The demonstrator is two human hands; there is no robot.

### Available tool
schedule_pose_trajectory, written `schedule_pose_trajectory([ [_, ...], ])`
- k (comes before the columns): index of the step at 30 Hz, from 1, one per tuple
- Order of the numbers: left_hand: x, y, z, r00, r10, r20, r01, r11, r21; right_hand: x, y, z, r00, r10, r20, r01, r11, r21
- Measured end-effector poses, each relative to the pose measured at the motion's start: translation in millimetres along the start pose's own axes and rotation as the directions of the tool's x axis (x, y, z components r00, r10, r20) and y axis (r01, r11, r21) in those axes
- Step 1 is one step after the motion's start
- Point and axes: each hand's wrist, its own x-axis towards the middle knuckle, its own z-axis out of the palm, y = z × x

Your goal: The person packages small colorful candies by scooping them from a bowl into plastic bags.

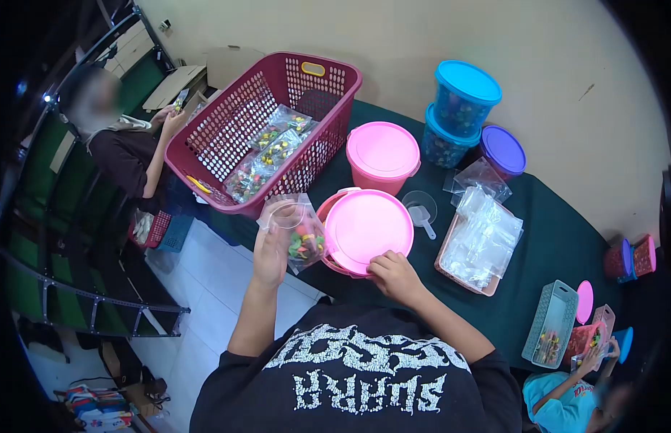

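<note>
My left hand (pixel 269 249) grips a clear plastic bag (pixel 305 242) partly filled with small red, green, yellow and orange pieces. What these pieces are I cannot make out. With curled fingers, my right hand (pixel 395 274) holds the near edge of a round pink lid (pixel 370 229). The lid lies over most of a pink tub (pixel 325 209), off to one side, so the tub's left rim shows. Just to the right, a clear round dish (pixel 416 202) and a small white scoop (pixel 423 222) rest on the dark green cloth.
A maroon basket (pixel 335 108) with filled bags stands at the left. Behind are a closed pink tub (pixel 382 148), stacked blue tubs (pixel 465 94) and a purple-lidded tub (pixel 503 151). Clear bags (pixel 483 234) fill a tray at the right. Two other people (pixel 123 151) work nearby.
</note>
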Motion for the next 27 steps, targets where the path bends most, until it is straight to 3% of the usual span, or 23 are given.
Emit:
schedule_pose_trajectory([
  [12,-2,1,2,0.999,-0.046,0.02,0.048,0.997,-0.064,28,-16,20,1.0,-0.007,-0.03,0.01,0.996,0.091],
  [18,-6,10,17,0.996,-0.06,0.059,0.065,0.994,-0.09,27,-11,20,0.998,0.031,0.061,-0.037,0.994,0.102],
  [21,-12,2,23,0.994,-0.077,0.073,0.082,0.994,-0.076,31,-19,0,0.989,0.139,-0.047,-0.131,0.979,0.154],
  [23,-16,-1,32,0.996,-0.066,0.066,0.07,0.996,-0.057,34,-28,-24,0.902,0.411,-0.131,-0.258,0.757,0.601],
  [24,-13,-3,30,0.989,-0.047,0.139,0.027,0.99,0.14,33,-30,-32,0.904,0.412,-0.112,-0.191,0.626,0.756],
  [27,-8,4,46,0.961,-0.079,0.266,0.023,0.978,0.206,36,-40,-54,0.909,0.39,-0.145,-0.119,0.578,0.808],
])
